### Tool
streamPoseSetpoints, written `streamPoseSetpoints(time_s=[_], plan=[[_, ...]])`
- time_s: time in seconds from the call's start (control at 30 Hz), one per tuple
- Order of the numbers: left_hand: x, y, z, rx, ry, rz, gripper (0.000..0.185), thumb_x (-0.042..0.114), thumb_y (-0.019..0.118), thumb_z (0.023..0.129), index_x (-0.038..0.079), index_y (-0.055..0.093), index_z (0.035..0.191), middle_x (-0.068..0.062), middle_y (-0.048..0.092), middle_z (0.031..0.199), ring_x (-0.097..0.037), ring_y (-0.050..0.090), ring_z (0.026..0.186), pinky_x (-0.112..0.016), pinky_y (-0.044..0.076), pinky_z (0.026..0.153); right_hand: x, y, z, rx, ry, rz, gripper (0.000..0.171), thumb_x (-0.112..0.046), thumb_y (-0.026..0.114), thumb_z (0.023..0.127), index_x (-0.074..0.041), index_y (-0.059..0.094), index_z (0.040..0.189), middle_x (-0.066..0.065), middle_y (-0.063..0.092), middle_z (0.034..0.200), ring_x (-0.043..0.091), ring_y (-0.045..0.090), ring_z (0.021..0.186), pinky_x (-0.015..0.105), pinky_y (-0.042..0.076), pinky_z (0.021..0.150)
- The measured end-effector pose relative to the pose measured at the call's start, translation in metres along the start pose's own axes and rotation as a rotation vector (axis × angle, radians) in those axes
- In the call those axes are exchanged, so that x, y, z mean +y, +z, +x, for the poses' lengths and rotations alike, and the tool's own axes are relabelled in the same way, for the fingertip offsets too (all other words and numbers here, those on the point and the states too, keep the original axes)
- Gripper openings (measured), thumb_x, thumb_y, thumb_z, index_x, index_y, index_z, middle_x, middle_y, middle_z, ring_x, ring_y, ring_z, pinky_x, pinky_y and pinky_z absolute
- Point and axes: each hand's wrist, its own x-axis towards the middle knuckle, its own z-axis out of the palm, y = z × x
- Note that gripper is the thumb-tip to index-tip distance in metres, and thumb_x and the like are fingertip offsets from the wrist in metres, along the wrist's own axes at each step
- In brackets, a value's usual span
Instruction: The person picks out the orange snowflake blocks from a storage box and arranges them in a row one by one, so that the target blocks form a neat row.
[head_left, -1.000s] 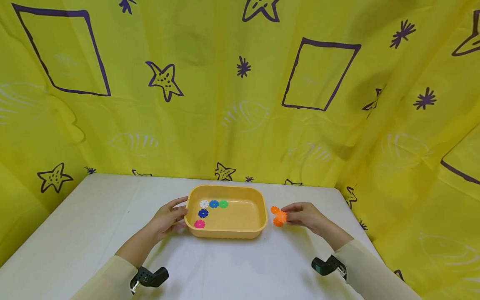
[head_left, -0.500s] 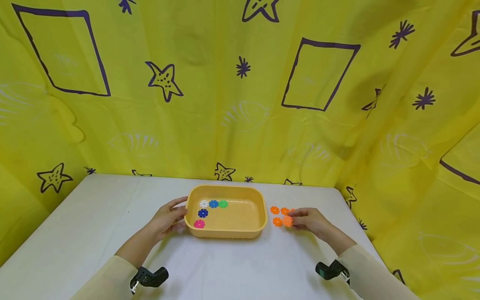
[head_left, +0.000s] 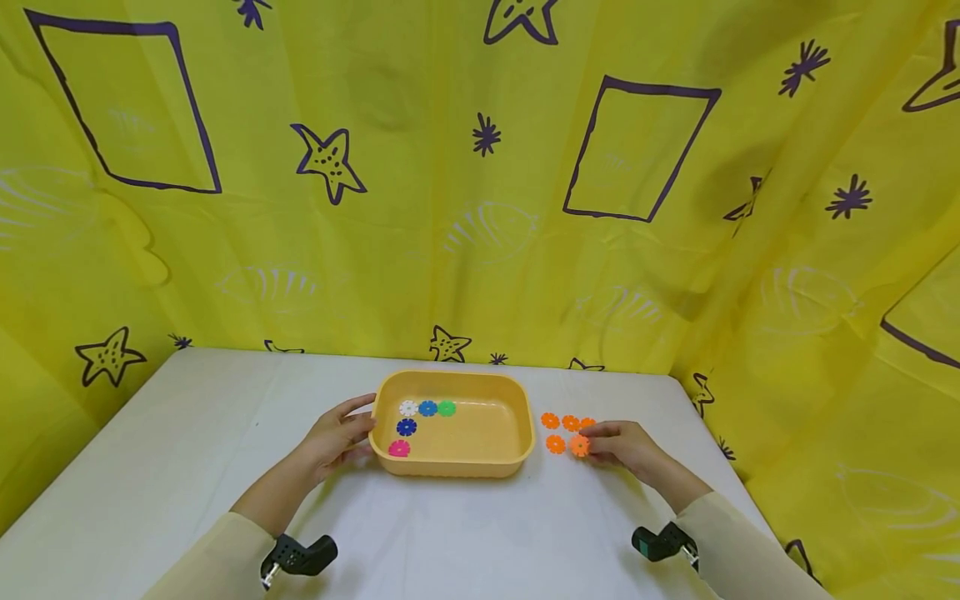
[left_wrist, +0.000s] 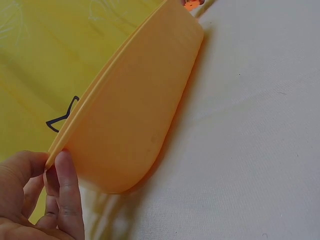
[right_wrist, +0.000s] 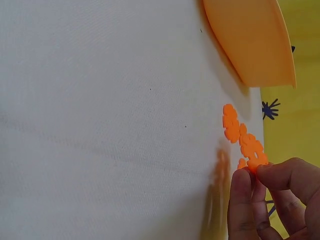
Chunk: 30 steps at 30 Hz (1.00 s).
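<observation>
My left hand (head_left: 335, 435) grips the tray (head_left: 480, 465) rim; my right hand (head_left: 628, 444) seems to pinch the orange disc (head_left: 579, 446) at its fingertips, beside three others. Lift straight, avoiding neighbours.

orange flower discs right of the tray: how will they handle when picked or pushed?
Probably light and stiff: the right hand pinches one orange disc by its edge with fingertips. Flat on the table, the discs likely slide rather than roll. The notched rims may snag neighbours.
</observation>
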Motion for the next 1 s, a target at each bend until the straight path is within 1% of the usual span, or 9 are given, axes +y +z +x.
streamPoseSetpoints(time_s=[0.23,0.47,0.7,0.8,1.0], plan=[[-0.0003,0.0003,-0.0005,0.0,-0.002,-0.006,0.056,0.012,0.056,0.098,0.013,0.037,0.15,-0.024,0.044,0.144,-0.016,0.065,0.092,-0.026,0.058,0.071,0.0043,-0.0036,0.0025,0.009,0.02,0.039,0.033,0.002,0.062,0.09,0.018,0.059,0.118,0.005,0.07,0.093,0.012,0.067,0.074,0.027,0.058,0.072],[-0.0002,0.001,-0.0007,-0.001,0.001,-0.008,0.056,0.012,0.056,0.098,0.012,0.037,0.15,-0.025,0.044,0.143,-0.016,0.065,0.092,-0.026,0.058,0.071,0.005,-0.0014,0.0058,0.046,0.042,0.011,0.032,0.002,0.063,0.089,0.017,0.06,0.117,0.007,0.07,0.094,0.013,0.067,0.073,0.028,0.059,0.072],[-0.0006,0.0014,-0.0001,0.007,-0.002,-0.006,0.056,0.011,0.057,0.097,0.012,0.037,0.15,-0.025,0.044,0.143,-0.015,0.065,0.091,-0.027,0.058,0.071,0.0059,0.0031,0.0077,0.075,0.05,0.003,0.031,0.004,0.062,0.088,0.019,0.061,0.116,0.01,0.071,0.094,0.013,0.067,0.072,0.027,0.058,0.071],[-0.0007,0.0011,-0.0002,0.009,-0.001,-0.006,0.056,0.011,0.056,0.097,0.012,0.037,0.15,-0.025,0.044,0.143,-0.015,0.065,0.091,-0.026,0.058,0.07,0.0045,0.004,0.0086,0.093,0.065,-0.001,0.029,0.003,0.063,0.088,0.017,0.063,0.114,0.011,0.071,0.095,0.013,0.067,0.073,0.026,0.058,0.071],[-0.0009,0.0005,0.0,0.009,-0.002,-0.009,0.056,0.011,0.057,0.097,0.012,0.037,0.15,-0.025,0.044,0.143,-0.015,0.065,0.09,-0.026,0.058,0.07,0.003,0.0034,0.0096,0.082,0.07,-0.022,0.03,0.003,0.062,0.089,0.017,0.062,0.115,0.012,0.071,0.097,0.013,0.067,0.073,0.026,0.058,0.072]])
